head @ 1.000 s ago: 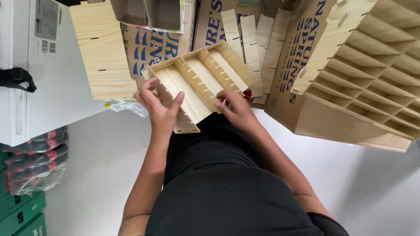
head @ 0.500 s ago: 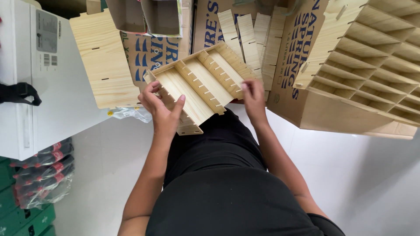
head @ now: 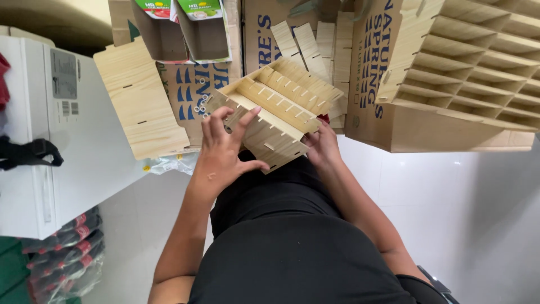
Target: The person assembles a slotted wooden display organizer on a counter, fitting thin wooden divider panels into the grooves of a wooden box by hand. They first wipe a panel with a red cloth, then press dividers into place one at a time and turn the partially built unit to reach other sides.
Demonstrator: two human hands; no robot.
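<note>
The left hand (head: 225,147) lies spread over the near left corner of a slotted wooden tray (head: 275,110) — fingers fanned up its side panel, thumb hooked under the lower edge, so the hand clasps the wood between thumb and fingers. The wrist bends back and the forearm runs down toward the body. The right hand (head: 322,147) holds the tray's right underside; its fingers curl beneath the frame and are mostly hidden, so how tightly they close cannot be told. That forearm slopes down and right.

The tray is tilted, its open face turned up and left, held above the lap against black clothing. Its inside shows long dividers with small notches.

Just behind it stand loose wooden slats (head: 315,45) leaning in a cardboard box (head: 365,67). To the right sits a large wooden grid rack (head: 472,62) — many open compartments. To the left, a flat notched wooden panel (head: 138,98) leans near a white appliance (head: 50,141). Below that lie wrapped bottles (head: 67,247) on the floor.
</note>
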